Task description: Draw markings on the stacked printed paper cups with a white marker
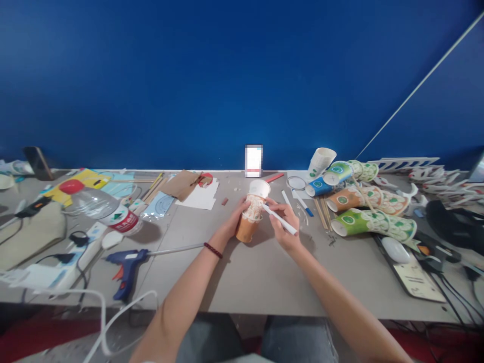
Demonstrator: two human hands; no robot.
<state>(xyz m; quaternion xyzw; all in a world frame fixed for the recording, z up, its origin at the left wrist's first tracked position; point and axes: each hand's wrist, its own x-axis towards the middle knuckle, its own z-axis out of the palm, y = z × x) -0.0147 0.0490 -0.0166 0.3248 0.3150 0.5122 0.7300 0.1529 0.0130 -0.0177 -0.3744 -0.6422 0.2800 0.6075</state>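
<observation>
Blue wall (189, 91): behind grey tabletop (257, 282);
Left hand (235, 218): gripping stacked orange-and-white paper cups (250, 218);
Right hand (286, 238): pinching slim white pen (282, 221)

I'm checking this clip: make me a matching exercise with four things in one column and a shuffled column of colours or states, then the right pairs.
Column one
1. Left hand
2. Right hand
3. Glue gun
4. Plastic bottle

Column two
A. Clear, with a red cap
B. Holding a white pen close to the cups
C. Blue, with an orange trigger
D. Around the orange-patterned paper cups

Right pairs: 1-D, 2-B, 3-C, 4-A
</observation>
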